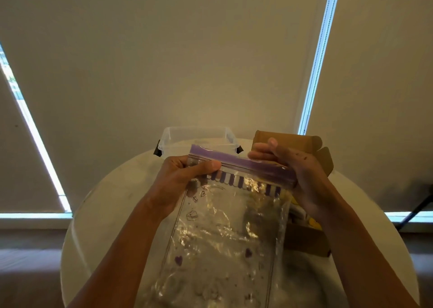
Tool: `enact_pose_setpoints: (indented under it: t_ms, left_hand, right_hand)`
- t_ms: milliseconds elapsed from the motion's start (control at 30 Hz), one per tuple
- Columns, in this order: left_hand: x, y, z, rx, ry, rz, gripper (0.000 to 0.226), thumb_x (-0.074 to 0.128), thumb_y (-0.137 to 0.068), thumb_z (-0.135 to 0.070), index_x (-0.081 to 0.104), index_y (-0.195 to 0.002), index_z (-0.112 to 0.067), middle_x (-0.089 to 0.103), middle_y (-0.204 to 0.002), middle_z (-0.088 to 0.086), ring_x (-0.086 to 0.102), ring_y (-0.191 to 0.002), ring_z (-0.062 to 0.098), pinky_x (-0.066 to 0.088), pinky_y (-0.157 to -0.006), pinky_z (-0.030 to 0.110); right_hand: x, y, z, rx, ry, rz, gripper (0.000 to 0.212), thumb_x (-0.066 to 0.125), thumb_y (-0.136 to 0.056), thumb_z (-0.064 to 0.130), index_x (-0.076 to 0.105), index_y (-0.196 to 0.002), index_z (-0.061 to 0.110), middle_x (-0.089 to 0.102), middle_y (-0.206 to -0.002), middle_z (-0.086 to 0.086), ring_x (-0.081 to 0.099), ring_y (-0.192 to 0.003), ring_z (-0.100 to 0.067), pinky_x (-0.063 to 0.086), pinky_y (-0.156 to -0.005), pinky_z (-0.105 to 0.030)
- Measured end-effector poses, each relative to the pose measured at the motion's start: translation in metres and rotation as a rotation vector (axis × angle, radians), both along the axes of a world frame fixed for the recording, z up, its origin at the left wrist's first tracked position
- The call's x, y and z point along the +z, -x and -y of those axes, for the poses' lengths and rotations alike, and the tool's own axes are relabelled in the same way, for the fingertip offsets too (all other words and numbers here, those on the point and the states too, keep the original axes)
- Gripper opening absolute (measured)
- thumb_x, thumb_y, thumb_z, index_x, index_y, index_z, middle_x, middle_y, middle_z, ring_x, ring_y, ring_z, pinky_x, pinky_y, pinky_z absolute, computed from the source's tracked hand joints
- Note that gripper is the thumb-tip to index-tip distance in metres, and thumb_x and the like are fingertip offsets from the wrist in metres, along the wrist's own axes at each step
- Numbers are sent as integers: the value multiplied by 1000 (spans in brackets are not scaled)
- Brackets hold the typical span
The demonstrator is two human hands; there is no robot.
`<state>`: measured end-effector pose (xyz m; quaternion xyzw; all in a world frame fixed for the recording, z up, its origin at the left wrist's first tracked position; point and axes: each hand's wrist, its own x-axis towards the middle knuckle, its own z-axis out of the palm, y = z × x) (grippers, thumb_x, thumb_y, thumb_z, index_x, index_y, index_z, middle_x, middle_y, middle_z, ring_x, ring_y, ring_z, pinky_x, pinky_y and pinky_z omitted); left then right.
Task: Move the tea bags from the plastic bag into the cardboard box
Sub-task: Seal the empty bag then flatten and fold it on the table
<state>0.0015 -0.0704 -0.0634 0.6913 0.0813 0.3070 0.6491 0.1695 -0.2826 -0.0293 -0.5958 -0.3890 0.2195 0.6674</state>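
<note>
while both hands hold the zip-top plastic bag [225, 237] up over the middle of the frame, the round white table [112, 202] shows bare surface at lower left, its rim curving past the left forearm. a clear plastic container [194, 136] with black latches sits at the table's far edge, upper centre, near the open cardboard box [304, 239] at centre right, whose lid flap [288, 139] stands up behind the right hand [297, 171]. the left hand [180, 181] pinches the bag's upper left corner, thumb laid under the purple zip strip [234, 161]; the right hand's fingers and thumb pinch the strip's right end. the bag is clear and crinkled, printed with purple hearts and stripes; whether tea bags lie inside it cannot be told. a yellow item [315, 223] shows in the box.
</note>
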Motion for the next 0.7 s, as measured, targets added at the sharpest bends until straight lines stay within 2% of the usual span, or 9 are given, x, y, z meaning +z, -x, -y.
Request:
enact_pose_setpoints:
  t_ms: [100,200,267,333,367,467,600,700]
  left_hand:
    - [2,1,5,-86,-106,-134,19,79,-97,-23,84,-91,-6,78,-82,11,60,-57,17,42,-51,24]
    - [1,-2,14,-154,-165,-213,21,79,-95,-21,85,-98,-1,80,-87,14,59,-52,14,41,-45,19]
    - [1,-2,16,-171,-187,-210,25,80,-93,-25,85,-101,-1,80,-87,15,59,-53,15,41,-45,20]
    - [3,-2,17,-169,-182,-185,33,80,-91,-32,84,-102,-2,81,-88,13,59,-56,17,40,-47,22]
    - [4,-1,17,-156,-175,-170,36,78,-92,-37,84,-102,-3,81,-90,13,60,-58,20,40,-47,22]
    - [4,-3,14,-43,-191,-153,33,76,-93,-43,87,-98,-13,80,-87,12,58,-63,31,42,-48,24]
    - [3,-4,15,-19,-214,-136,23,76,-95,-34,86,-98,-14,78,-76,8,60,-51,17,43,-47,20]
    - [4,-3,17,-33,-255,-159,26,73,-99,-36,86,-103,-14,82,-85,5,63,-53,16,45,-49,19]
  right_hand:
    - [2,1,4,23,58,64,42,59,-97,49,76,-119,18,80,-113,0,76,-108,-22,57,-93,-39]
    - [1,1,7,169,282,217,54,69,-81,73,78,-116,33,79,-111,6,75,-104,-15,57,-89,-34]
    - [1,6,6,234,398,305,44,75,-80,62,77,-114,35,80,-104,8,77,-96,-13,58,-83,-27]
    - [2,9,4,225,399,321,35,79,-81,45,77,-112,30,81,-99,6,78,-89,-14,59,-74,-21]
    - [2,8,4,203,383,311,33,81,-81,40,78,-111,27,81,-98,4,78,-88,-16,59,-73,-22]
    - [-2,3,4,125,362,287,37,83,-77,43,79,-109,25,81,-97,3,78,-86,-17,60,-75,-31]
    - [-6,7,0,110,363,274,40,79,-77,53,78,-108,29,81,-96,6,77,-82,-14,57,-74,-31]
    - [-6,9,-1,84,343,271,30,76,-85,50,78,-107,29,80,-93,9,77,-82,-11,56,-73,-26]
